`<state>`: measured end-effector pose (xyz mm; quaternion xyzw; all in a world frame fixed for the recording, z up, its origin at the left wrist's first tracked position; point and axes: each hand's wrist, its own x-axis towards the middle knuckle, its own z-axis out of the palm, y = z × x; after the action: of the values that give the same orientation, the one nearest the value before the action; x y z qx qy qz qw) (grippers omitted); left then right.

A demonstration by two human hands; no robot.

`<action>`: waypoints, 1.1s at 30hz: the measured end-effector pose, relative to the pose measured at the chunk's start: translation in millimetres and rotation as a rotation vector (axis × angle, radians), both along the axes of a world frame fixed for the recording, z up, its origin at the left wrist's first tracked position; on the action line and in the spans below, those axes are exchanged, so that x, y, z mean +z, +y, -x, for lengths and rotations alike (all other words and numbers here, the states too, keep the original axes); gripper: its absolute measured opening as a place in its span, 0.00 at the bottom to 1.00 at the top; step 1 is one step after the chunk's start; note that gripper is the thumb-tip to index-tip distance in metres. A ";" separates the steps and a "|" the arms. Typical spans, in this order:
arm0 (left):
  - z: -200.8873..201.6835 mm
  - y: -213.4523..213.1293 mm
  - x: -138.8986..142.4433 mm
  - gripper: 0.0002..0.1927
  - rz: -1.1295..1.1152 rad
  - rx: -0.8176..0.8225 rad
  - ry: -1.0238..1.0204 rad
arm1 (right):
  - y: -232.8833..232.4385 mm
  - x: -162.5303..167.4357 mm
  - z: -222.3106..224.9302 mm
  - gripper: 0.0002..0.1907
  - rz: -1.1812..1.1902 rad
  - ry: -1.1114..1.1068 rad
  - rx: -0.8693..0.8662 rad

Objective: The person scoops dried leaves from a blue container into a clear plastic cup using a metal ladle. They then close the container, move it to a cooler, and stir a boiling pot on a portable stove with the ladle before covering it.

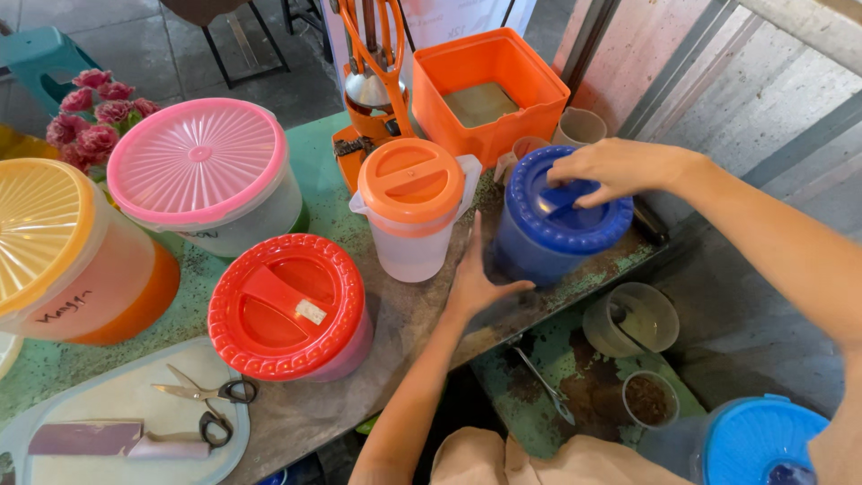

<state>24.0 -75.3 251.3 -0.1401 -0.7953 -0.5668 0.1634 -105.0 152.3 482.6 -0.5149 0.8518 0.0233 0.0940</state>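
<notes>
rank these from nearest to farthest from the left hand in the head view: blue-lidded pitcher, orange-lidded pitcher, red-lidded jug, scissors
From the left hand:
1. Blue-lidded pitcher, touched by the hand, on its right.
2. Orange-lidded pitcher, just up and left.
3. Red-lidded jug, farther left.
4. Scissors, far lower left on the white tray.

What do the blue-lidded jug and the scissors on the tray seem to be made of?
Blue-lidded jug: likely plastic; translucent wall, glossy moulded lid with ribbed edge. Scissors: apparently metal blades, grey and shiny, with dark handle loops, perhaps plastic.
</notes>
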 end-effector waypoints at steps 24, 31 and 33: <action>-116.6 -97.2 -65.2 0.66 -0.455 -1.094 -0.845 | -18.7 -142.2 -247.9 0.20 0.438 -1.215 -0.871; -131.7 -102.7 -73.2 0.64 -0.488 -1.053 -0.867 | -13.3 -157.2 -251.0 0.24 0.394 -1.312 -0.719; -133.5 -97.7 -60.2 0.65 -0.467 -1.050 -0.850 | -11.7 -151.6 -253.0 0.27 0.418 -1.328 -0.639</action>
<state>157.5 -173.0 191.0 -0.2329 -0.4755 -0.7316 -0.4295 148.0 140.6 331.0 -0.1565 0.7108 -0.4808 0.4889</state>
